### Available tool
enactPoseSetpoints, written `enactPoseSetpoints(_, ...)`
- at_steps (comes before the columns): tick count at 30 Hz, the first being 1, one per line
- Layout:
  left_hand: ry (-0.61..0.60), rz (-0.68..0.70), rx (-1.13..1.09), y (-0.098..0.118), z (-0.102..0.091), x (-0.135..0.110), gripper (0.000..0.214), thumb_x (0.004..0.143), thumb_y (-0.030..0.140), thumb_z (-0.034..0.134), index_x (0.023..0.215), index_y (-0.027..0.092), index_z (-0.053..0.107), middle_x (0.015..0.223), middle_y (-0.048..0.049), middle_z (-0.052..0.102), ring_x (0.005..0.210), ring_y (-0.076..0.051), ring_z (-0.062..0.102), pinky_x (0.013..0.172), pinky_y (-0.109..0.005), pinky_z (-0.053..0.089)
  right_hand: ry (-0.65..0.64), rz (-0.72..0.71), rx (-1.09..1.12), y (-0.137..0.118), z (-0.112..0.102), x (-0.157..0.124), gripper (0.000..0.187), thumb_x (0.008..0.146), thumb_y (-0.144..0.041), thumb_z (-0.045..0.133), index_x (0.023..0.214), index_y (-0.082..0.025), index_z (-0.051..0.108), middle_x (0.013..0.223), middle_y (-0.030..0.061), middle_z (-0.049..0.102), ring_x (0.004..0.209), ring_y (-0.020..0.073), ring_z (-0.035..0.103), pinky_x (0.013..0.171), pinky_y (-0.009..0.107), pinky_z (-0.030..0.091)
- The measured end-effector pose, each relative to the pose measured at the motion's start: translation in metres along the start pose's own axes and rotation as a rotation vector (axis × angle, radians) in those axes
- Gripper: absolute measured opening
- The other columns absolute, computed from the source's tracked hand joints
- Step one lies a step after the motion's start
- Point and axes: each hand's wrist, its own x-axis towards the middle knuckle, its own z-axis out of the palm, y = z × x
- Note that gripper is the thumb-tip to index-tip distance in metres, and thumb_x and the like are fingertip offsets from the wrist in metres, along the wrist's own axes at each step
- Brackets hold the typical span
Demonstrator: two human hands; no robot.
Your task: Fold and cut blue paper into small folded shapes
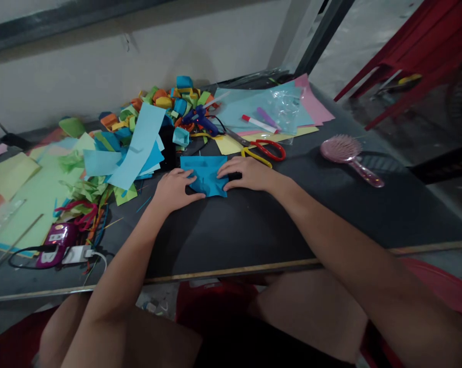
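A small sheet of blue paper (pixel 205 176) with creases and a slight curl lies on the dark table in front of me. My left hand (pixel 176 190) holds it at the left side, fingertips on its face and thumb at the lower edge. On the opposite side, my right hand (pixel 248 174) holds it with bent fingers on the upper right and the thumb by the lower right corner. Just behind the right hand lie scissors (pixel 269 150) with red and yellow handles. A small light-blue folded paper box (pixel 181 136) sits beyond the sheet.
Colourful folded paper pieces (pixel 163 102) pile up by the wall, beside a blue glue gun (pixel 202 120). Paper strips (pixel 138 145) and a purple device (pixel 57 244) with cables are on the left. A marker (pixel 260 124) and a pink hairbrush (pixel 344 151) lie to the right.
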Motion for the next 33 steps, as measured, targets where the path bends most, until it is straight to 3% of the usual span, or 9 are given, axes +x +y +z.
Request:
enactPoseSetpoints(5,0.009,-0.010,0.132,0.017,0.002,-0.001,0.083,0.082,0.071,0.050,0.132,0.005,0.058,0.136,-0.0220,0.058,0.133,-0.038,0.048,0.116,-0.061,0.025,0.065,-0.022,-0.013,-0.002,0.006,0.002,0.024,0.084,-0.041,0.069,0.101,-0.026,0.076,0.109,0.0060,0.074,0.104,0.0252,0.064,0.095,0.042,0.047)
enactPoseSetpoints(8,0.030,0.022,0.162,0.025,0.005,-0.001,0.059,0.093,0.048,0.046,0.135,0.007,0.055,0.140,-0.0205,0.055,0.131,-0.033,0.052,0.116,-0.054,0.031,0.089,-0.025,0.002,-0.004,0.006,0.002,0.027,0.084,-0.043,0.069,0.102,-0.025,0.076,0.109,0.0072,0.073,0.105,0.0255,0.064,0.096,0.043,0.047)
enactPoseSetpoints(11,0.027,0.008,0.132,0.026,0.006,-0.001,0.044,0.096,0.029,0.042,0.136,0.016,0.056,0.139,-0.0134,0.058,0.123,-0.029,0.059,0.099,-0.043,0.051,0.068,-0.038,0.028,-0.008,0.002,0.000,0.055,0.069,-0.051,0.080,0.118,-0.027,0.070,0.124,0.0081,0.068,0.117,0.0287,0.059,0.102,0.047,0.044)
enactPoseSetpoints(14,0.041,-0.038,0.089,0.024,0.007,0.000,0.042,0.097,0.029,0.039,0.133,0.018,0.059,0.131,-0.0107,0.065,0.119,-0.029,0.063,0.088,-0.041,0.056,0.006,-0.024,-0.015,-0.015,-0.003,-0.002,0.088,0.056,-0.052,0.087,0.135,-0.027,0.058,0.141,0.0094,0.057,0.129,0.0327,0.050,0.107,0.052,0.039)
enactPoseSetpoints(18,0.014,-0.030,0.061,0.023,0.007,0.001,0.039,0.097,0.028,0.043,0.131,0.019,0.060,0.137,-0.0100,0.060,0.126,-0.027,0.058,0.095,-0.040,0.054,0.030,-0.034,-0.157,-0.024,-0.003,-0.001,0.045,0.082,-0.025,0.068,0.127,-0.030,0.065,0.141,0.0033,0.058,0.127,0.0283,0.053,0.108,0.051,0.038)
enactPoseSetpoints(21,-0.010,0.016,0.027,0.022,0.007,0.000,0.042,0.097,0.034,0.045,0.133,0.015,0.058,0.145,-0.0139,0.052,0.136,-0.028,0.048,0.108,-0.041,0.045,-0.019,-0.062,-0.188,-0.027,0.000,0.001,0.042,0.083,-0.007,0.056,0.113,-0.032,0.073,0.128,-0.0014,0.067,0.118,0.0253,0.058,0.103,0.048,0.044)
enactPoseSetpoints(26,-0.060,0.096,-0.117,0.009,0.002,-0.003,0.068,0.091,0.062,0.044,0.137,0.013,0.054,0.152,-0.0162,0.042,0.141,-0.031,0.040,0.113,-0.046,0.038,-0.171,-0.043,-0.117,-0.023,-0.002,0.000,0.035,0.085,-0.011,0.058,0.107,-0.032,0.076,0.120,-0.0030,0.072,0.113,0.0233,0.060,0.094,0.040,0.050)
enactPoseSetpoints(29,-0.016,0.051,-0.182,0.002,0.001,-0.002,0.053,0.096,0.052,0.039,0.128,0.016,0.063,0.151,-0.0135,0.043,0.140,-0.028,0.043,0.113,-0.043,0.039,-0.170,-0.018,-0.087,-0.022,-0.010,-0.002,0.025,0.087,-0.018,0.060,0.101,-0.031,0.078,0.115,-0.0027,0.074,0.110,0.0224,0.063,0.094,0.039,0.050)
enactPoseSetpoints(33,0.020,0.005,-0.141,0.006,0.005,0.000,0.046,0.092,0.050,0.053,0.121,0.019,0.068,0.147,-0.0126,0.050,0.137,-0.030,0.047,0.109,-0.047,0.045,-0.166,0.028,-0.096,-0.024,-0.022,-0.007,0.020,0.087,-0.023,0.062,0.094,-0.030,0.079,0.104,-0.0009,0.077,0.097,0.0219,0.068,0.089,0.039,0.051)
